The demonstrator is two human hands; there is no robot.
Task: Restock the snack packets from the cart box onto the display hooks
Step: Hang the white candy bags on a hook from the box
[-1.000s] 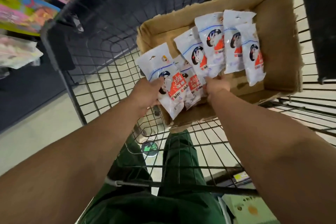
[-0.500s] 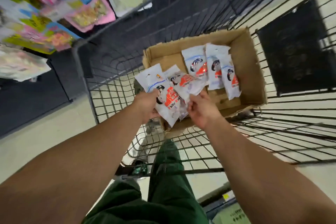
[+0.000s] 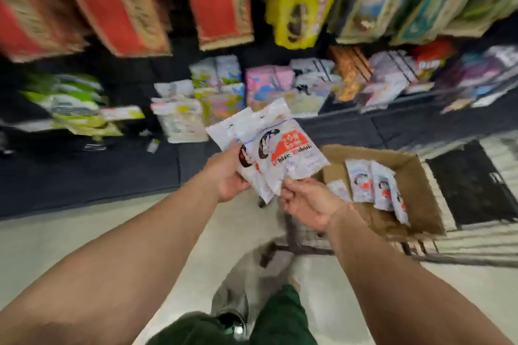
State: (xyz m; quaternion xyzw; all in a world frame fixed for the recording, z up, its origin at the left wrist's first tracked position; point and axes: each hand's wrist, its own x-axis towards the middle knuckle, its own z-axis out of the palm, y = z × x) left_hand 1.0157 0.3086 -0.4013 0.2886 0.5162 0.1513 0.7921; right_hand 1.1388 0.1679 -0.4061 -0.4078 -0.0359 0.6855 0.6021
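Both hands hold a small stack of white snack packets (image 3: 283, 152) with a red and black label, lifted in front of the display. My left hand (image 3: 227, 173) grips the stack's left edge. My right hand (image 3: 305, 200) pinches the bottom corner of the front packet. At the right, the cardboard box (image 3: 420, 190) sits in the wire cart (image 3: 476, 244) with several more of the same packets (image 3: 375, 185) lying inside. The display hooks themselves are hidden behind hanging goods.
Rows of hanging snack bags (image 3: 224, 92) fill the dark display wall ahead, with red packs (image 3: 218, 0) and yellow packs (image 3: 294, 3) above. The view is motion-blurred. Pale floor (image 3: 84, 230) lies to the left, and my green trouser leg (image 3: 280, 316) shows below.
My hands lifted the stack of packets out of the box and up toward the display. The view swung from the cart up to the shelves, leaving the box at the right.
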